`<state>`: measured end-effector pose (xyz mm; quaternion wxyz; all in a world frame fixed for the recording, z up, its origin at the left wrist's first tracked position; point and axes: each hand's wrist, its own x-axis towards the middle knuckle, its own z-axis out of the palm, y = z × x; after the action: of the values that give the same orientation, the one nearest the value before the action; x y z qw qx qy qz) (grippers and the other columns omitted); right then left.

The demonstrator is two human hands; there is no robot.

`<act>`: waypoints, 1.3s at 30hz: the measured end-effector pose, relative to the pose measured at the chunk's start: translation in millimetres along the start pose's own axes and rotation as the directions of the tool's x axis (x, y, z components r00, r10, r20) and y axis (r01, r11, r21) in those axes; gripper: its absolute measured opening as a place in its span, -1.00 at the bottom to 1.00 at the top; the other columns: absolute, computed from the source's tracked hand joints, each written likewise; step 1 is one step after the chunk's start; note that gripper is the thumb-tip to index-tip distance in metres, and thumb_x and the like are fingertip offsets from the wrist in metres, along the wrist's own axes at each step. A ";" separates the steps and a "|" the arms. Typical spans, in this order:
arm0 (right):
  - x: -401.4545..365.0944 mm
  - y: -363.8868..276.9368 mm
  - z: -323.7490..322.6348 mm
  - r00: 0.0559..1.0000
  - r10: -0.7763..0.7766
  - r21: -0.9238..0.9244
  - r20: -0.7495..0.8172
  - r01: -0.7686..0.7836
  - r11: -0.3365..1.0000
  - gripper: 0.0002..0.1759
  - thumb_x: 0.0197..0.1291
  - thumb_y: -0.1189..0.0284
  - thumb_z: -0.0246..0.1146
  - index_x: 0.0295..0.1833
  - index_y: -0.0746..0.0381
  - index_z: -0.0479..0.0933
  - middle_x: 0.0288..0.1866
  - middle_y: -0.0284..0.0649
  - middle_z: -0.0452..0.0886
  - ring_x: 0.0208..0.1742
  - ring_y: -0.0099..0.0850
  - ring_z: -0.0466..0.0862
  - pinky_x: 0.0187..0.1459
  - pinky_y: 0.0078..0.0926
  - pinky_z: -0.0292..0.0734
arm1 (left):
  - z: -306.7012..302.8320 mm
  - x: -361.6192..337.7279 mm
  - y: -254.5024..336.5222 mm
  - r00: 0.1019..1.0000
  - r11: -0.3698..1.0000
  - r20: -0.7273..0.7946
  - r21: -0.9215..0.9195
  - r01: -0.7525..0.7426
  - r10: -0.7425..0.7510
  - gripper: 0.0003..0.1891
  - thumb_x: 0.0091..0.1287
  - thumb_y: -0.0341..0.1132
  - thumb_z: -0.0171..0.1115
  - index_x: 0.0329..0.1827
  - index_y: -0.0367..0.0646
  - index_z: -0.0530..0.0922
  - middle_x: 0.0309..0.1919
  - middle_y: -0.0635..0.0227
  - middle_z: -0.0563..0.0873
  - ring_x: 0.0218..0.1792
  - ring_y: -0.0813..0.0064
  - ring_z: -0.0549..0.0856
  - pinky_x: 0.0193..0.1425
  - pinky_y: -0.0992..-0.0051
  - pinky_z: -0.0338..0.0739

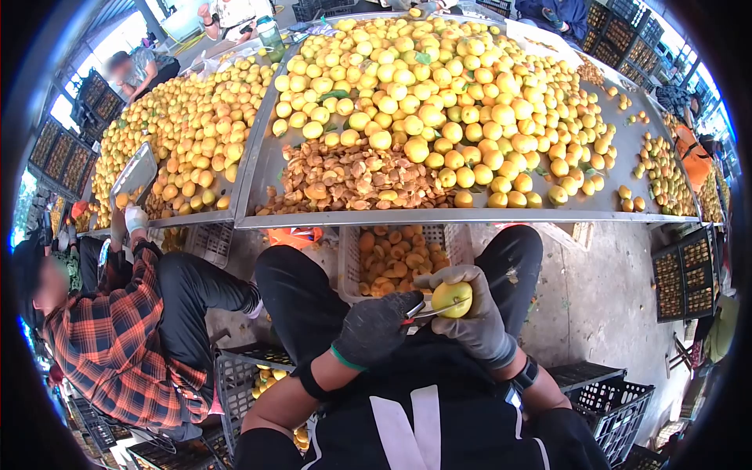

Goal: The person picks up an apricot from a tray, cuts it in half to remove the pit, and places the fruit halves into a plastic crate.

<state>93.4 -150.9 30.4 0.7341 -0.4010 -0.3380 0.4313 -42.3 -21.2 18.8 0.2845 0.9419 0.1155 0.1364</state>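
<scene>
left hand angled inward; fingers curled round bladed tool; right hand opposite; fingers pinching yellow fruit

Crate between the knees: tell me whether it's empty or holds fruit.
Not empty: cut fruit lies spread inside the crate. Whether it's full, I cannot tell; the table edge hides its far end.

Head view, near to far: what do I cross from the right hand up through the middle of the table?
Right hand with a yellow fruit → crate of cut fruit → table's front edge → heap of brown pieces → pile of whole yellow fruit.
</scene>
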 end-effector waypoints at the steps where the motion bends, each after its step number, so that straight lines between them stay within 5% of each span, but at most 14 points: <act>1: 1.4 1.2 5.1 1.000 -0.019 -0.038 -0.012 0.019 0.999 -0.35 -0.03 0.66 0.43 0.11 0.13 0.23 0.14 -0.20 0.40 0.32 -0.25 0.44 0.21 -0.35 0.47 | 2.5 0.4 0.4 0.999 1.000 -0.046 -0.001 -0.013 0.013 -0.57 0.11 -0.32 0.28 0.10 -0.07 0.57 -0.23 0.17 0.69 -0.30 0.14 0.70 -0.27 0.25 0.58; 9: 14.5 12.8 7.6 0.980 -0.188 -0.188 -0.061 0.174 0.967 -0.39 0.00 0.62 0.43 0.10 0.22 0.23 0.14 -0.15 0.47 0.21 -0.34 0.52 0.12 -0.43 0.52 | 9.1 7.9 -4.5 0.994 0.990 0.019 -0.087 0.111 -0.109 -0.56 0.13 -0.23 0.32 0.10 -0.13 0.54 -0.32 0.12 0.69 -0.36 0.08 0.69 -0.32 0.21 0.56; 11: 20.5 11.6 0.8 0.986 0.015 -0.332 -0.167 -0.070 0.941 -0.43 0.07 0.46 0.44 0.08 0.25 0.23 0.19 -0.08 0.48 0.27 -0.29 0.49 0.24 -0.39 0.43 | 13.6 8.9 -8.3 0.990 0.987 0.017 -0.075 0.144 -0.143 -0.56 0.14 -0.23 0.32 0.10 -0.14 0.53 -0.35 0.10 0.68 -0.37 0.08 0.69 -0.33 0.20 0.55; 16: 17.6 21.7 -11.0 0.988 0.081 -0.251 -0.129 -0.112 0.961 -0.36 0.15 0.42 0.38 0.26 0.29 0.23 0.16 -0.12 0.50 0.18 -0.42 0.52 0.18 -0.52 0.44 | 31.5 4.6 -22.2 0.985 0.991 -0.115 0.024 0.129 -0.126 -0.63 0.20 -0.27 0.25 0.09 -0.12 0.55 -0.36 0.08 0.68 -0.35 0.09 0.69 -0.30 0.21 0.56; 18: 21.0 29.5 -15.6 0.984 -0.102 -0.476 -0.145 0.021 0.879 -0.31 0.13 0.36 0.42 0.28 0.31 0.25 -0.03 -0.27 0.51 -0.09 -0.54 0.57 -0.05 -0.61 0.52 | 31.5 8.2 -19.7 0.983 0.992 -0.130 -0.036 0.122 -0.125 -0.63 0.18 -0.31 0.26 0.08 -0.13 0.54 -0.33 0.06 0.67 -0.32 0.05 0.67 -0.27 0.18 0.55; 21: 16.7 21.3 -3.5 0.972 -0.116 -0.600 -0.204 -0.030 0.799 -0.32 0.14 0.29 0.41 0.27 0.29 0.26 -0.08 -0.32 0.51 -0.13 -0.55 0.56 -0.07 -0.58 0.51 | 26.8 9.5 -14.9 0.983 0.989 -0.121 -0.078 0.130 -0.138 -0.63 0.15 -0.35 0.26 0.05 -0.14 0.53 -0.30 0.05 0.67 -0.29 0.01 0.66 -0.24 0.15 0.55; 25: 12.1 12.1 -0.4 0.982 0.037 -0.420 -0.183 -0.112 0.900 -0.39 0.20 0.26 0.36 0.24 0.25 0.28 -0.15 -0.35 0.52 -0.18 -0.55 0.55 -0.07 -0.59 0.51 | 14.8 8.3 -8.9 0.989 0.993 -0.089 -0.026 0.119 -0.121 -0.66 0.18 -0.38 0.19 0.06 -0.14 0.57 -0.28 0.11 0.69 -0.31 0.11 0.69 -0.26 0.22 0.57; 27: 8.8 11.6 2.3 0.960 0.191 -0.032 -0.203 -0.201 0.979 -0.49 0.26 0.26 0.30 0.21 0.23 0.31 -0.21 -0.38 0.52 -0.30 -0.59 0.52 -0.22 -0.68 0.48 | 17.6 9.5 -10.3 0.988 0.993 -0.104 -0.045 0.110 -0.115 -0.67 0.17 -0.37 0.22 0.03 -0.15 0.57 -0.29 0.08 0.68 -0.29 0.07 0.68 -0.25 0.20 0.57; 28: 8.9 10.1 -1.6 0.961 0.191 -0.033 -0.199 -0.202 0.979 -0.49 0.26 0.26 0.30 0.21 0.23 0.31 -0.21 -0.38 0.52 -0.30 -0.59 0.52 -0.22 -0.68 0.48 | 19.8 10.3 -11.3 0.987 0.993 -0.121 -0.067 0.101 -0.109 -0.68 0.16 -0.36 0.24 0.01 -0.16 0.56 -0.30 0.04 0.67 -0.28 0.02 0.67 -0.24 0.18 0.57; 30: 8.0 7.0 -11.1 0.925 0.381 0.235 0.008 -0.372 0.898 -0.58 0.36 0.19 0.16 0.18 0.21 0.34 -0.28 -0.40 0.50 -0.45 -0.68 0.42 -0.42 -0.78 0.33 | 20.4 12.9 -13.4 0.987 0.991 -0.109 -0.069 0.111 -0.118 -0.68 0.16 -0.36 0.24 0.01 -0.15 0.56 -0.32 0.03 0.67 -0.29 0.02 0.68 -0.24 0.17 0.57; 34: 15.2 13.1 1.4 0.944 0.331 0.174 0.001 -0.326 0.929 -0.57 0.40 0.10 0.05 0.16 0.20 0.36 -0.37 -0.43 0.46 -0.55 -0.72 0.31 -0.53 -0.78 0.14 | 28.9 11.5 -23.1 0.981 0.989 -0.154 -0.114 0.100 -0.117 -0.71 0.22 -0.33 0.23 0.01 -0.13 0.57 -0.36 0.03 0.68 -0.30 0.01 0.68 -0.25 0.16 0.57; 36: 22.0 20.3 9.1 0.927 0.107 -0.192 -0.359 -0.185 0.964 -0.54 0.41 0.01 -0.04 0.10 0.17 0.40 -0.42 -0.42 0.45 -0.58 -0.71 0.28 -0.56 -0.77 0.11 | 32.2 7.9 -25.0 0.980 0.984 -0.127 -0.113 0.140 -0.154 -0.72 0.25 -0.31 0.23 0.01 -0.14 0.56 -0.36 0.02 0.68 -0.29 0.01 0.68 -0.24 0.18 0.58; 38: 22.9 12.6 -3.0 0.922 0.172 -0.140 -0.347 -0.232 0.962 -0.55 0.40 0.00 -0.02 0.07 0.16 0.42 -0.41 -0.41 0.46 -0.56 -0.71 0.31 -0.55 -0.77 0.13 | 30.1 7.6 -26.7 0.978 0.979 -0.098 -0.110 0.173 -0.184 -0.74 0.28 -0.30 0.23 0.01 -0.15 0.55 -0.36 0.02 0.68 -0.27 0.01 0.69 -0.23 0.21 0.58; 39: 20.7 8.7 -10.9 0.913 0.244 -0.084 -0.326 -0.284 0.955 -0.55 0.38 -0.01 0.00 0.04 0.15 0.43 -0.39 -0.39 0.48 -0.54 -0.71 0.34 -0.54 -0.77 0.14 | 24.9 6.0 -25.4 0.965 0.948 -0.121 -0.251 0.196 -0.232 -0.71 0.28 -0.28 0.25 0.02 -0.17 0.52 -0.33 0.06 0.67 -0.26 0.07 0.70 -0.20 0.25 0.58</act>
<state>107.7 -132.7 20.9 0.6857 -0.5529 -0.1874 0.4349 -32.2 -11.4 -14.3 0.3985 0.8701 0.2211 0.1876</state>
